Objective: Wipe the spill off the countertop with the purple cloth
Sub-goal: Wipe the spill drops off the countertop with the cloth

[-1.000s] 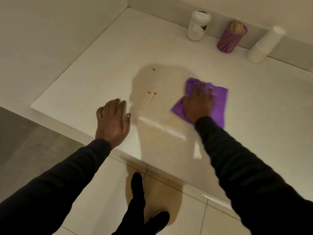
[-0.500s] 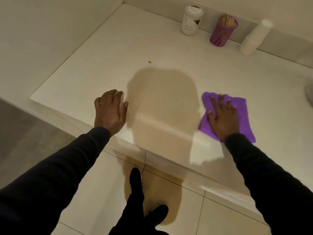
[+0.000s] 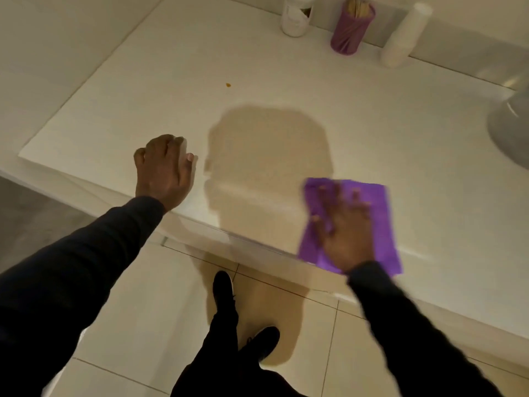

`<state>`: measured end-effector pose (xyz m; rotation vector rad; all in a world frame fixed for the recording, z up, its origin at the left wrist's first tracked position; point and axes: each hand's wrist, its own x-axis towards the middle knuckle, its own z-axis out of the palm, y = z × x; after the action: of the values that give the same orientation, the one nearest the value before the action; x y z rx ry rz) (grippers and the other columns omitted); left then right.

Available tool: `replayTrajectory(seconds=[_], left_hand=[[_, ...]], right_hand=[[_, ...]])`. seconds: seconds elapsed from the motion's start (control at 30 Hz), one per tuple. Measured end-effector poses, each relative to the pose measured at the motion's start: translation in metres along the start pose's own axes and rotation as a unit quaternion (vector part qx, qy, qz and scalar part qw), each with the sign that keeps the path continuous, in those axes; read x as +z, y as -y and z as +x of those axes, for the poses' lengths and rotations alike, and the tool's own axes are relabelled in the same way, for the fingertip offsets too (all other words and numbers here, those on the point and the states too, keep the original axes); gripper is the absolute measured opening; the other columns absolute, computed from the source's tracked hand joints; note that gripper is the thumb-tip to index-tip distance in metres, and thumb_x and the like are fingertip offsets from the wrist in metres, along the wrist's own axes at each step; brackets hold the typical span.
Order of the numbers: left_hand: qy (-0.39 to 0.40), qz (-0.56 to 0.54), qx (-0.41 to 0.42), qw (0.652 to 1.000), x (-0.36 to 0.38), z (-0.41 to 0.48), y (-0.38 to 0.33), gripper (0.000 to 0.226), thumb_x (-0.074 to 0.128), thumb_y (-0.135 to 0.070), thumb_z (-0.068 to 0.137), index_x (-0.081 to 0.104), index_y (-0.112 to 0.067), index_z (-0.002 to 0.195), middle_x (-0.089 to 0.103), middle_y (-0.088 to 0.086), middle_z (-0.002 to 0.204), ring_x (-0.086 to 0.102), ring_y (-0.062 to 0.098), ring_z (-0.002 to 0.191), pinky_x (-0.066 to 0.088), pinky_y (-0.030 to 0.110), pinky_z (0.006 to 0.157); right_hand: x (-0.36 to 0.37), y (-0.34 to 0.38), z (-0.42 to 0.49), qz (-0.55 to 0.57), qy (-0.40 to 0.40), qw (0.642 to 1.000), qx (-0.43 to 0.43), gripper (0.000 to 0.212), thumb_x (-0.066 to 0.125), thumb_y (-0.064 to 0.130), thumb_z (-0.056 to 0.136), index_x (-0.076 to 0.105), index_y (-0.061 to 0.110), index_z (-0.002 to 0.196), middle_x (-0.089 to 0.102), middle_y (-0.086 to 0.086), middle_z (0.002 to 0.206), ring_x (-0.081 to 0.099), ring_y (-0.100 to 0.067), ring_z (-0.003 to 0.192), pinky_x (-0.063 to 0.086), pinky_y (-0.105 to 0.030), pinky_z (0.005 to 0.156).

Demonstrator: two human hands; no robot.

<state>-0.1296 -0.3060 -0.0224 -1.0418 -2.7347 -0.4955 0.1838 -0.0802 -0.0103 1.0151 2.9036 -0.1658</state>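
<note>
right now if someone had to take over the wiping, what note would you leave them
Right hand: flat on the purple cloth, pressing it at the counter's front edge; motion-blurred.
Left hand: empty, resting on the countertop near the front edge.
Done: no drops visible on the near part of the counter in front of the person.
Left: one small orange spot farther back, left of centre, well away from the cloth. Carry the cloth up to it and wipe.
Along the back wall stand a white jar, a purple holder and a stack of white cups; probably no need to move them.
</note>
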Motion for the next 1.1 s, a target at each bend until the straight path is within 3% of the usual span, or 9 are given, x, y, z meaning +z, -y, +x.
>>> replayTrajectory(seconds=[0.13, 0.23, 0.3, 0.43, 0.57, 0.73, 0.87, 1.0, 1.1], left_hand=[[0.005, 0.001, 0.006, 1.0, 0.003, 0.0, -0.001, 0.038, 0.044, -0.036, 0.1, 0.054, -0.012, 0.127, 0.057, 0.014, 0.127, 0.051, 0.035, 0.118, 0.035, 0.048, 0.094], [0.003, -0.003, 0.008, 1.0, 0.004, 0.0, 0.0, 0.039, 0.043, -0.037, 0.1, 0.054, -0.012, 0.127, 0.057, 0.014, 0.127, 0.051, 0.035, 0.119, 0.036, 0.049, 0.094], [0.004, 0.0, 0.011, 1.0, 0.004, 0.0, 0.001, 0.038, 0.043, -0.038, 0.1, 0.055, -0.013, 0.126, 0.057, 0.013, 0.126, 0.052, 0.035, 0.119, 0.036, 0.049, 0.094], [0.007, 0.006, 0.02, 1.0, 0.003, 0.0, -0.001, 0.035, 0.044, -0.036, 0.099, 0.057, -0.013, 0.122, 0.059, 0.013, 0.124, 0.053, 0.035, 0.117, 0.036, 0.047, 0.091], [0.024, 0.015, 0.023, 0.999, 0.002, -0.002, 0.001, 0.039, 0.039, -0.038, 0.099, 0.059, -0.011, 0.118, 0.059, 0.014, 0.124, 0.052, 0.036, 0.121, 0.036, 0.048, 0.094], [0.032, 0.014, 0.021, 0.999, -0.001, 0.0, 0.0, 0.034, 0.037, -0.039, 0.1, 0.058, -0.012, 0.103, 0.061, 0.013, 0.115, 0.054, 0.035, 0.117, 0.036, 0.051, 0.094], [0.037, 0.026, 0.017, 0.999, 0.001, 0.0, 0.0, 0.038, 0.036, -0.04, 0.1, 0.059, -0.011, 0.108, 0.06, 0.015, 0.119, 0.055, 0.038, 0.113, 0.035, 0.05, 0.094], [0.043, 0.036, 0.015, 0.998, 0.002, 0.001, 0.001, 0.039, 0.034, -0.041, 0.101, 0.059, -0.012, 0.108, 0.061, 0.013, 0.118, 0.055, 0.036, 0.111, 0.035, 0.049, 0.092], [0.041, 0.025, 0.016, 0.999, 0.002, 0.002, 0.003, 0.038, 0.036, -0.041, 0.101, 0.06, -0.012, 0.109, 0.061, 0.013, 0.12, 0.054, 0.036, 0.115, 0.035, 0.05, 0.094]], right_hand=[[-0.017, -0.107, 0.002, 0.019, 0.016, 0.977, 0.212, 0.08, 0.008, 0.062, 0.093, 0.014, 0.022, 0.162, 0.012, -0.017, 0.169, 0.015, -0.05, 0.151, 0.016, -0.065, 0.12], [-0.008, -0.064, 0.019, 0.032, 0.011, 0.953, 0.302, 0.08, 0.019, 0.06, 0.098, 0.008, 0.015, 0.162, 0.004, -0.023, 0.168, 0.005, -0.055, 0.151, 0.007, -0.065, 0.121], [0.003, 0.001, 0.032, 0.045, 0.004, 0.963, 0.264, 0.078, 0.03, 0.056, 0.1, 0.008, 0.014, 0.162, 0.0, -0.025, 0.168, 0.001, -0.056, 0.151, 0.003, -0.065, 0.121], [0.015, 0.14, 0.039, 0.068, 0.0, 0.997, 0.026, 0.075, 0.029, 0.053, 0.098, 0.008, 0.02, 0.163, -0.002, -0.016, 0.17, -0.006, -0.046, 0.154, 0.0, -0.062, 0.123], [0.015, 0.164, 0.029, 0.063, 0.036, 0.99, -0.122, 0.066, 0.023, 0.051, 0.104, 0.009, 0.025, 0.162, 0.001, -0.007, 0.171, -0.003, -0.035, 0.157, 0.004, -0.055, 0.126], [0.006, 0.028, 0.006, 0.067, -0.015, 0.997, -0.035, 0.059, 0.035, 0.039, 0.1, 0.033, 0.025, 0.158, 0.027, -0.008, 0.167, 0.025, -0.038, 0.152, 0.025, -0.053, 0.12], [-0.01, -0.081, 0.019, 0.041, -0.004, 0.986, 0.162, 0.059, 0.026, 0.039, 0.106, 0.019, 0.02, 0.162, 0.016, -0.015, 0.169, 0.018, -0.044, 0.153, 0.02, -0.058, 0.122], [-0.012, -0.047, 0.07, 0.051, -0.003, 0.957, 0.284, 0.066, 0.024, 0.044, 0.107, 0.007, 0.012, 0.162, 0.004, -0.022, 0.169, 0.007, -0.05, 0.153, 0.009, -0.059, 0.124], [-0.001, 0.034, 0.076, 0.053, 0.0, 0.988, 0.147, 0.068, 0.029, 0.046, 0.104, 0.011, 0.015, 0.162, 0.007, -0.021, 0.169, 0.007, -0.047, 0.154, 0.01, -0.058, 0.124]])
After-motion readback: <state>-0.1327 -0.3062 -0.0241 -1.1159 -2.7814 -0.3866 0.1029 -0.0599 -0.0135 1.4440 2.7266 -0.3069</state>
